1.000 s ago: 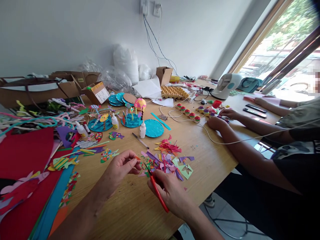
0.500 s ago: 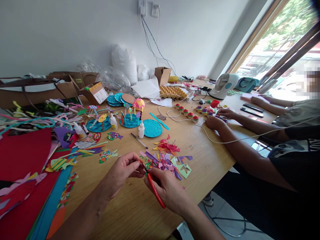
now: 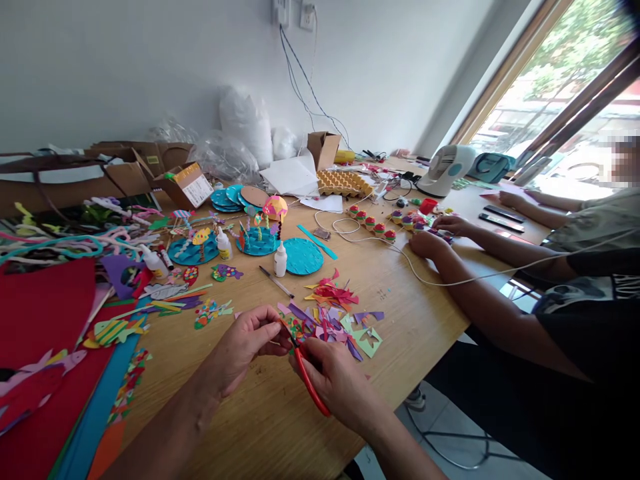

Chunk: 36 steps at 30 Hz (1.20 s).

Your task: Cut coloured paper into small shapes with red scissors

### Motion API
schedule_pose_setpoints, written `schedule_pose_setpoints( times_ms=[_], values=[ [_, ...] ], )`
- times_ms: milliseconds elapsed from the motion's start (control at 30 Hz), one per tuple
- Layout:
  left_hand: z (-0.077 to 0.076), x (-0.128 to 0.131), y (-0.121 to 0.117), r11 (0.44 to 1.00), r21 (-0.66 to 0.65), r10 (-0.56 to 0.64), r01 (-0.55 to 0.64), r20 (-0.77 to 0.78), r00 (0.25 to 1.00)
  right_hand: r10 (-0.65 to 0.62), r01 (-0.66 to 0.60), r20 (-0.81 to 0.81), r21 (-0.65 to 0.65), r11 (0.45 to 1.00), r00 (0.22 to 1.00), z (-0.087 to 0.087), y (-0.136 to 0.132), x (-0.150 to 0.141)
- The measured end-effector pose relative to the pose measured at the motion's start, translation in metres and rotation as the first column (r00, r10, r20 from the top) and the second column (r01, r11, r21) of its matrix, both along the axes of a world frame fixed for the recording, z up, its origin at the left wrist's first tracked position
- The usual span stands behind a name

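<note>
My right hand (image 3: 334,373) is wrapped round red-handled scissors (image 3: 311,385), whose dark blades point up and left toward my other hand. My left hand (image 3: 253,340) pinches a small orange scrap of paper (image 3: 281,323) between thumb and fingers, right at the blade tips. Most of that scrap is hidden by my fingers. Just beyond both hands lies a pile of purple and pink paper scraps (image 3: 327,325), with red scraps (image 3: 333,291) behind it and a light green cut-out sheet (image 3: 369,341) to the right.
White glue bottles (image 3: 281,260) stand near a round blue disc (image 3: 303,257) and a pen (image 3: 277,281). Decorated paper fish (image 3: 113,331) and red sheets (image 3: 45,300) lie left. At right, a co-worker's arms (image 3: 470,287) rest by painted egg-carton strips (image 3: 373,223); a white cable (image 3: 415,273) crosses the table.
The view has shifted slightly. Both hands keep almost the same place, with the scissors still at the small orange scrap.
</note>
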<state>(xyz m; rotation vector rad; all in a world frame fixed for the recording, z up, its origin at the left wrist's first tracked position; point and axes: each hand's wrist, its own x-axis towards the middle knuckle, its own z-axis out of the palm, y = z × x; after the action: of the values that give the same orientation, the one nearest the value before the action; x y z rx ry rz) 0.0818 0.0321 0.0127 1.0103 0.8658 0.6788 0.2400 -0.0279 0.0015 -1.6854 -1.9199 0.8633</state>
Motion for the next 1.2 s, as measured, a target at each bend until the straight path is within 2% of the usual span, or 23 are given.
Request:
schedule_pose_setpoints(
  times_ms=[367,567,733,867,1033,1100,1200],
  values=[
    [-0.001,0.005,0.003,1.000,-0.023,-0.008,0.008,0.020,1.000,-0.015,0.014,0.050,0.038,0.999,0.999,-0.006,0.001,0.003],
    [-0.009,0.006,0.008,0.999,-0.027,-0.019,0.020,0.023,1.000,-0.030,0.027,0.071,0.034,0.999,0.997,-0.011,0.005,0.005],
    [-0.011,0.003,0.009,1.000,0.005,0.013,-0.013,-0.041,0.999,-0.016,0.005,-0.118,-0.092,0.996,0.993,-0.010,0.008,0.005],
    [-0.007,-0.002,0.007,0.990,0.142,0.003,0.025,-0.191,0.982,-0.033,-0.019,-0.312,-0.161,0.987,0.950,-0.009,0.010,0.007],
    [-0.002,-0.004,0.009,0.936,0.290,-0.080,0.197,-0.371,0.925,-0.104,0.094,-0.409,-0.043,0.995,0.907,-0.001,0.024,0.008],
    [-0.001,-0.004,0.010,0.900,0.349,-0.084,0.260,-0.445,0.891,-0.072,0.087,-0.376,0.025,0.996,0.924,0.005,0.030,0.006],
    [0.001,-0.003,0.010,0.868,0.401,-0.056,0.292,-0.505,0.861,-0.017,0.051,-0.241,0.134,0.990,0.970,0.011,0.039,0.001]
  ],
)
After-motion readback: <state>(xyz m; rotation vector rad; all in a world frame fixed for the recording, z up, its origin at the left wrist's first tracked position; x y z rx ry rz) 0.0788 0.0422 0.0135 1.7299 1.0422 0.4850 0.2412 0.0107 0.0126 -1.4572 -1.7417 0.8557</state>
